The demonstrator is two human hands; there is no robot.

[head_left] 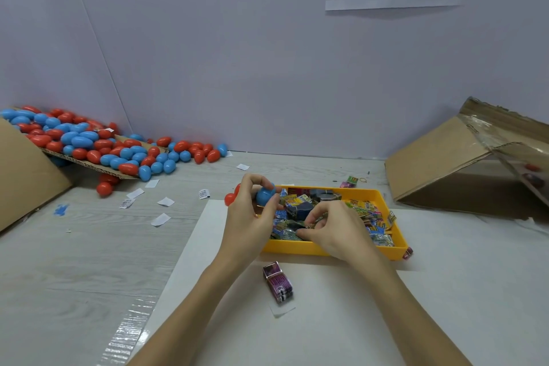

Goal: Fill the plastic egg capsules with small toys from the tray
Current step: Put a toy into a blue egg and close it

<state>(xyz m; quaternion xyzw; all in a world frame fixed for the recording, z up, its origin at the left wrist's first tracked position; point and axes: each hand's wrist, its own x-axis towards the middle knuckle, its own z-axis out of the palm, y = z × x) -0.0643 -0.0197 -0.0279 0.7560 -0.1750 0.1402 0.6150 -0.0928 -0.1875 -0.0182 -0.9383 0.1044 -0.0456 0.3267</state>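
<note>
Yellow plastic makes the tray (386, 205), which sits on a white sheet on the tabletop (74, 261), full of small toys in printed wrappers. From the head view, the left hand (252, 217) holds a blue egg capsule half (265, 194) just over the tray's far left corner, its fingers curled round it; a red half (230, 197) shows behind that hand. The right hand (335, 229) is down in the tray, its fingers pinching a dark wrapped toy (297, 224). This toy lies just right of and nearer than the blue half, so I judge the next move is a short carry to the left and away.

One purple toy packet (278, 282) lies near on the sheet, with a "6" readable. The wrapper print in the tray is too small to read. Many red and blue eggs (89, 142) are heaped far left.
</note>
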